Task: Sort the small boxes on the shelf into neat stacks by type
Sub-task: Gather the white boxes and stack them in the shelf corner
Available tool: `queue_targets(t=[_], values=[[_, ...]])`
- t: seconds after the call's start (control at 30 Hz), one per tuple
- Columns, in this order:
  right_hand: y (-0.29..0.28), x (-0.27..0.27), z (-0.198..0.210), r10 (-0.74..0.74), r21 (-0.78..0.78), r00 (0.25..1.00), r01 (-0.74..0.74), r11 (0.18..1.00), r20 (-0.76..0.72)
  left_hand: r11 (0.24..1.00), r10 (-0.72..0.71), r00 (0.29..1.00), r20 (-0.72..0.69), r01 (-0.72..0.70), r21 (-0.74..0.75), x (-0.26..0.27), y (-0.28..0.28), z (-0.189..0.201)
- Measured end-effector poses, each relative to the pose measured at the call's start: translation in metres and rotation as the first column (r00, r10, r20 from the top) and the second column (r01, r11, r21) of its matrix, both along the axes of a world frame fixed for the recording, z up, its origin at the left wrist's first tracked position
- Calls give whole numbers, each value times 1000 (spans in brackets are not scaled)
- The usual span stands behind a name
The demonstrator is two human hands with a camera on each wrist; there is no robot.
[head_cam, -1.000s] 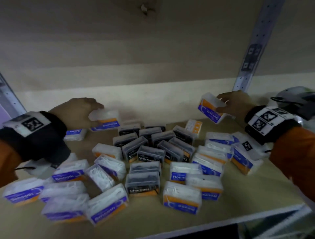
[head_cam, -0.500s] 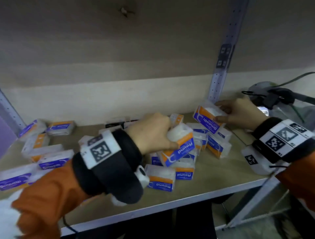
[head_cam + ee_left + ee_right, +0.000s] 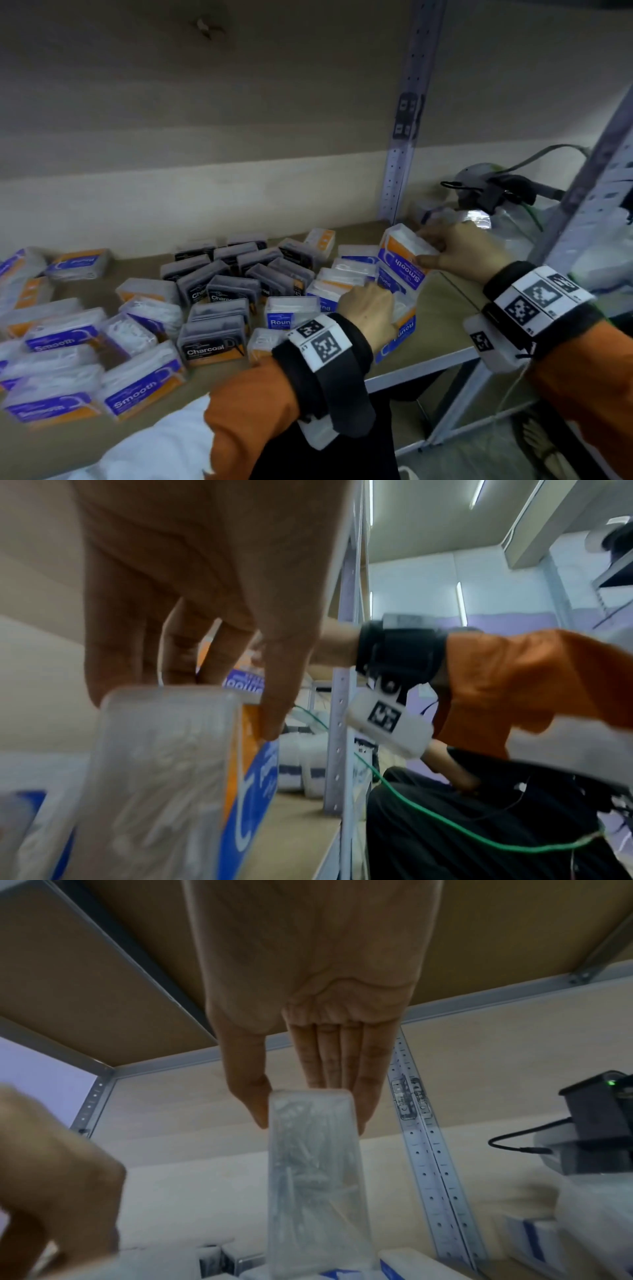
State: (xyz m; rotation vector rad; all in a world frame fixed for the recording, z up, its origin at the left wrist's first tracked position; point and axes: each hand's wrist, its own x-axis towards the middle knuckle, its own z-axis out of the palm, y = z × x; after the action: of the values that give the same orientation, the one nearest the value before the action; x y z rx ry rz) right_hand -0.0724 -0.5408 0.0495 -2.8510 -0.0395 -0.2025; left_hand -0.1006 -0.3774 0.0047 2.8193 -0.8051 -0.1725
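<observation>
Many small clear boxes lie on the wooden shelf (image 3: 442, 318): dark Charcoal boxes (image 3: 214, 344) in the middle, blue-and-orange Smooth boxes (image 3: 144, 390) at the left, Round boxes (image 3: 284, 313) right of centre. My left hand (image 3: 371, 313) grips a Round box (image 3: 400, 330) (image 3: 164, 772) from above, near the shelf's front right. My right hand (image 3: 455, 248) pinches a Smooth box (image 3: 404, 258) (image 3: 315, 1164) between thumb and fingers, tilted on top of the right-hand pile.
A perforated metal upright (image 3: 404, 137) rises at the shelf's back right, another upright (image 3: 589, 192) at the front right. Beyond the shelf lies a grey device with a black cable (image 3: 493, 192). The beige back wall (image 3: 171, 192) is close behind the boxes.
My left hand carried a box from the back left across to the right pile and lowered it by the shelf's front right. My right hand stayed holding the Smooth box, sinking slightly toward the pile.
</observation>
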Motion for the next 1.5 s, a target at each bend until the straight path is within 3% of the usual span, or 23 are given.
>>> queue_targets(t=[0.37,0.7,0.83,1.03,1.27,1.5], values=[[1,-1,-7,24,34,999,-23,999,-23,988,64,998,17,-66,136,18,-21,-32],[11,9,-8,48,44,998,-46,998,-39,977,110,994,23,-112,182,26,-24,-44],[22,16,-3,103,50,993,-100,994,-50,989,86,996,40,-90,120,20,-9,-36],[53,28,13,251,57,967,-248,967,-45,995,68,984,164,-79,59,8,44,-12],[117,46,36,384,-76,922,-386,919,-39,977,197,944,266,-212,30,-4,135,5],[194,57,53,539,-174,839,-544,821,-77,941,324,889,324,-337,-16,-17,237,-5]])
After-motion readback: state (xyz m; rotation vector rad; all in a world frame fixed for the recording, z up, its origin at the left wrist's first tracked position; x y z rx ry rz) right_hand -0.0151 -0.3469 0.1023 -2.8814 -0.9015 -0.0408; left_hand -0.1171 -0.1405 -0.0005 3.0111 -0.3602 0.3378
